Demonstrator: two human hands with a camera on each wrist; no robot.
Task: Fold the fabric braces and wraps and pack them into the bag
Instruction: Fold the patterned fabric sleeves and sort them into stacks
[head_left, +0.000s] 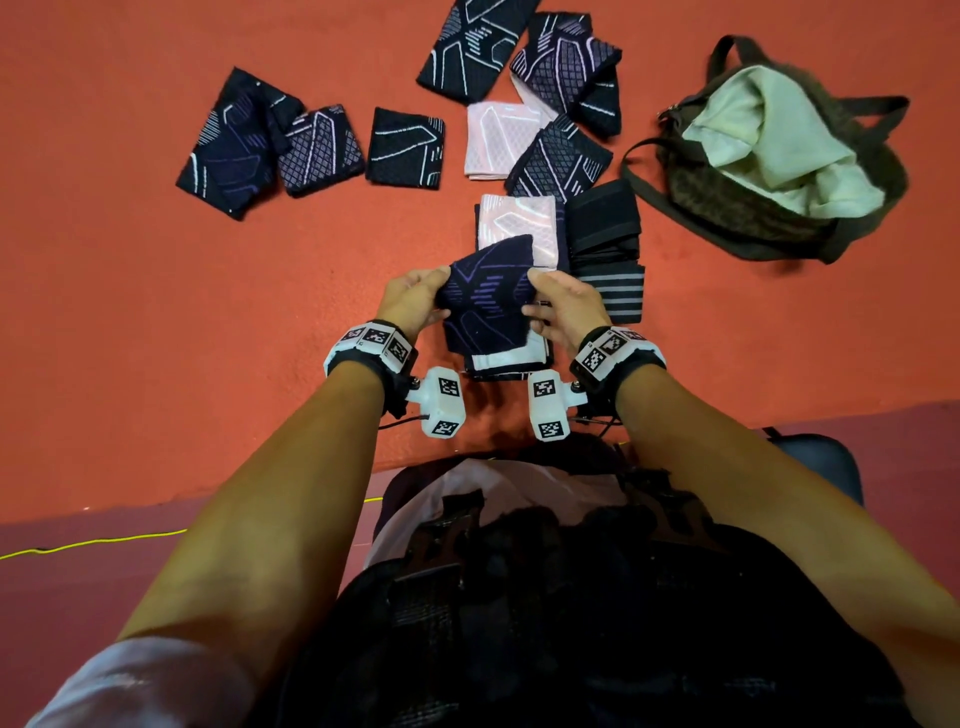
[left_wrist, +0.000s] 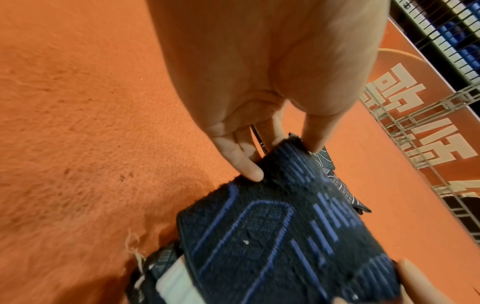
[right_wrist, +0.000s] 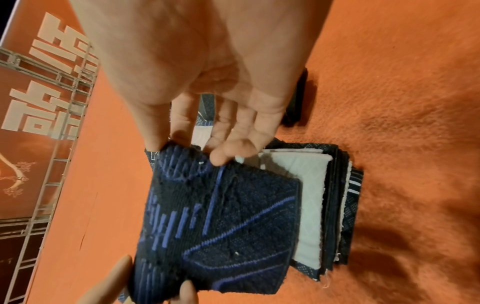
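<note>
Packing has not visibly started, by my reading: the job sits somewhere in the folding stage. The person's left hand (head_left: 415, 301) and right hand (head_left: 563, 306) each pinch a far corner of a navy brace with purple lines (head_left: 485, 301), thumb on one side and fingertips on the other, holding it up over a folded stack (head_left: 511, 358) of dark and pale pieces lying on the orange carpet (head_left: 156, 260) right in front of them. Whether the navy brace is being folded or simply laid onto that stack, I cannot tell.

Further out, several braces lie singly or overlapping on the carpet: a dark cluster at the far left (head_left: 234, 145), a black square one (head_left: 405, 148), a pale pink one (head_left: 498, 140), and more patterned ones toward the top (head_left: 519, 52). Beside the stack sits a black strapped wrap (head_left: 605, 223) with a grey-striped wrap (head_left: 615, 291) nearer the person. Some look folded, some loose (hard to judge from here).

The dark bag (head_left: 769, 208) lies open, well to the right. Inside it I can see only crumpled pale fabric (head_left: 769, 140), perhaps a lining or a cloth; no patterned brace shows in it. So everything on the carpet is left to pack.
</note>
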